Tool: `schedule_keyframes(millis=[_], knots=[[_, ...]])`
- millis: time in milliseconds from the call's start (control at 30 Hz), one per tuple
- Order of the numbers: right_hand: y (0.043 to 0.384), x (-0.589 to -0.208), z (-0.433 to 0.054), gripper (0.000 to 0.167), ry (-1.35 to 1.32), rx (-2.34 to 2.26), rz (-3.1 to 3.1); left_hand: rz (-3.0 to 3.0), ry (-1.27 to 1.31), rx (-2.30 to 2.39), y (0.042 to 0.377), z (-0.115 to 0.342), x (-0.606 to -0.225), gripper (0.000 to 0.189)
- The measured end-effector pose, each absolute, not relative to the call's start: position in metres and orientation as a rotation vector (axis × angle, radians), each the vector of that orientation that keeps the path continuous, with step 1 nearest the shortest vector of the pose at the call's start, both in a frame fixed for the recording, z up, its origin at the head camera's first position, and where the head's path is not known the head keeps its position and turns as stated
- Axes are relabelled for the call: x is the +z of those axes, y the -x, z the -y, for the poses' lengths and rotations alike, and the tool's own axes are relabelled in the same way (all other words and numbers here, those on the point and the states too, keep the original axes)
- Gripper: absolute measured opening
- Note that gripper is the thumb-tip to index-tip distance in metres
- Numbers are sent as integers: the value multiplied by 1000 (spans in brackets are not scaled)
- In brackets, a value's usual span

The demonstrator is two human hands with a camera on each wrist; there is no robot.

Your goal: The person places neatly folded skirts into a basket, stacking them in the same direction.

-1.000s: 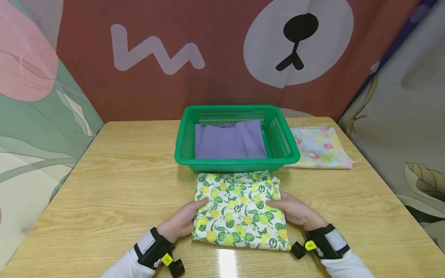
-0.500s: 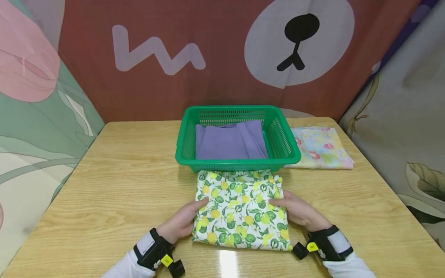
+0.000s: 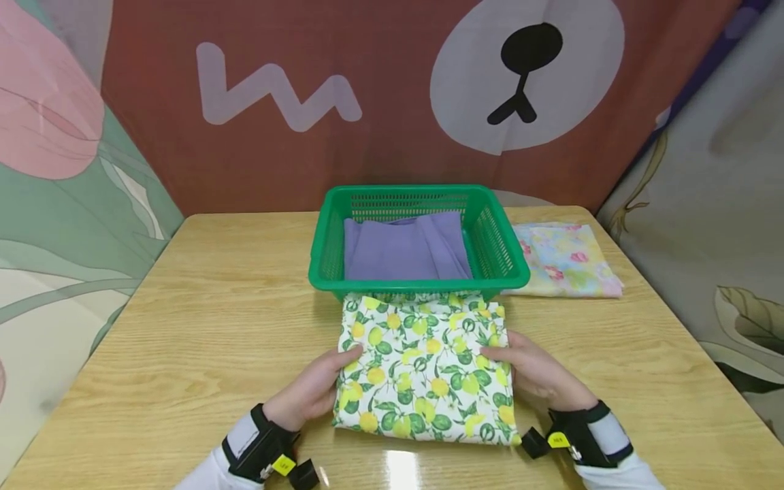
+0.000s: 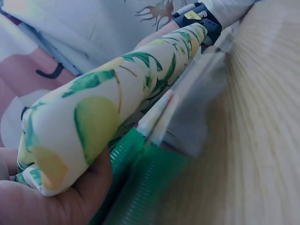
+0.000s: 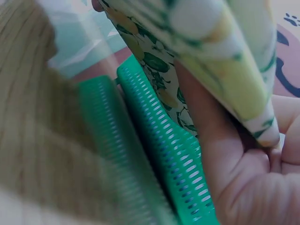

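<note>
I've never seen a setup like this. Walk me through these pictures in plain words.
No machine works here: the left grip and right grip are a person's bare hands. The wide view looks forward and down from the head; the two close views come from a small camera strapped to each wrist. On the wooden table stands a green basket with a purple cloth inside; a floral cloth lies to its right. Both hands hold a folded fruit-patterned cloth by its sides, thumbs on top.

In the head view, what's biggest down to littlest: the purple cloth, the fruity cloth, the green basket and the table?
1. Table
2. Fruity cloth and green basket: too alike to rank; the cloth is nearer the camera
3. Purple cloth
</note>
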State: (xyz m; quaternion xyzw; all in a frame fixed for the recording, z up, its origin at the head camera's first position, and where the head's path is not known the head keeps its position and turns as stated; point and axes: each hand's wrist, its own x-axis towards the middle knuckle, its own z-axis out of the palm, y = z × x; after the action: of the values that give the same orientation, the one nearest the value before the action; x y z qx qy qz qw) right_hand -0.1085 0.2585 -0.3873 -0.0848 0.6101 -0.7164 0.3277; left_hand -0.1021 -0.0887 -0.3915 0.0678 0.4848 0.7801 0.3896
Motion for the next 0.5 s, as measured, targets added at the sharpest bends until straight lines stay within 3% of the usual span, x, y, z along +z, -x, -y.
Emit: schedule_keyframes(millis=[500], knots=[[94,-357,-259,45,354,-1943,-1440,-1441,-228,1890,83,91,-349,66]])
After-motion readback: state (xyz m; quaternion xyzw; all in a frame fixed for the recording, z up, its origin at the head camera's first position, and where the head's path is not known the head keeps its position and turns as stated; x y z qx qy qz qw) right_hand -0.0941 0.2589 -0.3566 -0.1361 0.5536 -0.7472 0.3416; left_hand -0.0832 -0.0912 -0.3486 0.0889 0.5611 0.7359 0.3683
